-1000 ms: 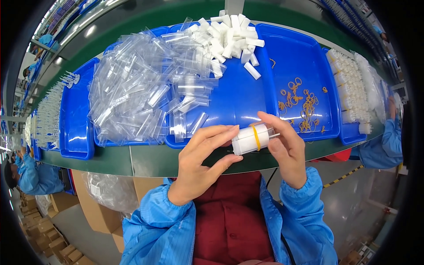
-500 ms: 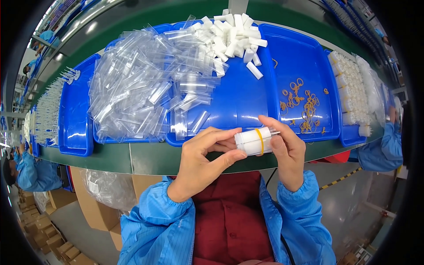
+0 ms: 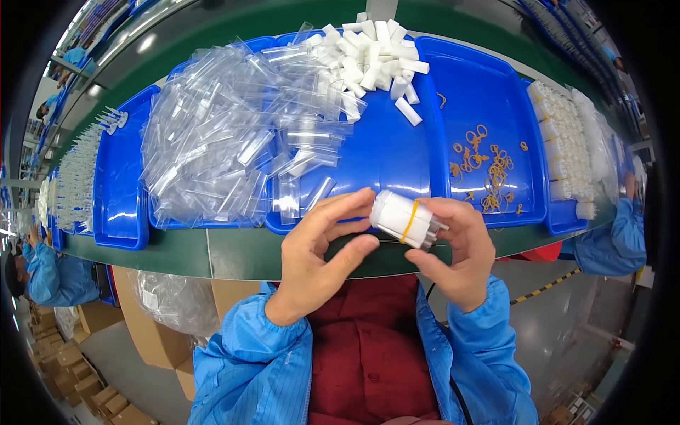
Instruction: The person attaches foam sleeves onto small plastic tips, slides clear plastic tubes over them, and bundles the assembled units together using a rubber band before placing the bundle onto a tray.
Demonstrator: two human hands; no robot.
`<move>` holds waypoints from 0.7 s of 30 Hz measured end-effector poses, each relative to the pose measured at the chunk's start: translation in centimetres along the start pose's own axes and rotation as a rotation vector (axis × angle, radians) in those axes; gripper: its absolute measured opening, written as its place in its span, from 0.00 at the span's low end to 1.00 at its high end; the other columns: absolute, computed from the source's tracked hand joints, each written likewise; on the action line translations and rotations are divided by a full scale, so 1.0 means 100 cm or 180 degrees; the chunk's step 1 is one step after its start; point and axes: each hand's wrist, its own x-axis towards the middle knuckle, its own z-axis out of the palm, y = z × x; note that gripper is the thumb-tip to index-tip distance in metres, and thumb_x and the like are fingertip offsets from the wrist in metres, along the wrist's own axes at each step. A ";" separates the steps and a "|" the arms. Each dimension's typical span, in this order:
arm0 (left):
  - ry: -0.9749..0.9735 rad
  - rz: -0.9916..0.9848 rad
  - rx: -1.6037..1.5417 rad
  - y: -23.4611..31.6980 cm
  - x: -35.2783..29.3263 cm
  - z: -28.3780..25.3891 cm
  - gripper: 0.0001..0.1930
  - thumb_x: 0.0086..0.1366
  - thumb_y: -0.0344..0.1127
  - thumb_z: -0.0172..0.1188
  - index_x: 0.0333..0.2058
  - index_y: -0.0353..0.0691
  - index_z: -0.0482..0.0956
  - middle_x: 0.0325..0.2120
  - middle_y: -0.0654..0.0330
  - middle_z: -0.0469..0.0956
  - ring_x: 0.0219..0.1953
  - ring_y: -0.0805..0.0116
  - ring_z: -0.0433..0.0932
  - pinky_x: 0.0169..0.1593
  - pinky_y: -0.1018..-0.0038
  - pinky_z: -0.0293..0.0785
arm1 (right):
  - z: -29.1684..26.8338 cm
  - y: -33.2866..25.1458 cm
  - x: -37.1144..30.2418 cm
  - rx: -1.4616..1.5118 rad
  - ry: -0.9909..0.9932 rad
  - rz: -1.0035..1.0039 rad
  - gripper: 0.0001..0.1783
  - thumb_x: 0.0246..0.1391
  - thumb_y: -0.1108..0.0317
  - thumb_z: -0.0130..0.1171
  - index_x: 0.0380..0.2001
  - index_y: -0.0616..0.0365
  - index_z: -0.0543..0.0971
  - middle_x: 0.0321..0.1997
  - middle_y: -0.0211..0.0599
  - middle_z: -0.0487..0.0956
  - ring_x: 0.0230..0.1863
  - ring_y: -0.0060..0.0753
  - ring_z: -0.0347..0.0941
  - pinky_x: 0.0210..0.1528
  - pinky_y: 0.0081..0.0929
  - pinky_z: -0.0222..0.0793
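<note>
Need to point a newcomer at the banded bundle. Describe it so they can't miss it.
Find the near edge of the green table, then the person's two hands there. Between the left hand and right hand is a stubby white bundle. A yellow band wraps it, unlike the loose white pieces piled in the blue tray beyond.

A green worktop [image 3: 244, 258] bent across the middle from nine o'clock to three. Grey floor [image 3: 559, 333] spread at four o'clock, a black-and-yellow striped line [image 3: 545, 287] crossing it. Cardboard boxes [image 3: 91, 388] stood toward eight o'clock, small white lights [image 3: 8, 232] shone at nine, and a pale post [image 3: 382, 8] showed at twelve.
</note>
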 end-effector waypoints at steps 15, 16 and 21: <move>-0.0464 0.0405 0.0943 0.013 -0.005 -0.010 0.45 0.48 0.32 0.78 0.64 0.35 0.66 0.58 0.50 0.74 0.59 0.55 0.74 0.61 0.64 0.70 | -0.015 -0.016 0.002 -0.1148 -0.0857 -0.0817 0.40 0.37 0.66 0.79 0.57 0.58 0.75 0.62 0.46 0.72 0.59 0.46 0.70 0.60 0.35 0.67; -0.0607 0.0422 0.0955 0.016 -0.005 -0.010 0.45 0.48 0.32 0.78 0.65 0.36 0.65 0.58 0.50 0.74 0.59 0.55 0.74 0.61 0.64 0.69 | -0.019 -0.017 0.006 -0.1213 -0.0868 -0.0798 0.41 0.39 0.65 0.78 0.59 0.60 0.74 0.64 0.46 0.70 0.60 0.45 0.69 0.61 0.35 0.67; -0.0905 0.0483 0.1001 0.020 -0.003 -0.012 0.48 0.46 0.32 0.78 0.67 0.35 0.62 0.57 0.51 0.75 0.56 0.56 0.76 0.60 0.64 0.69 | -0.020 -0.019 0.012 -0.1260 -0.1376 -0.0691 0.42 0.43 0.59 0.76 0.61 0.62 0.73 0.62 0.46 0.73 0.57 0.46 0.72 0.58 0.36 0.70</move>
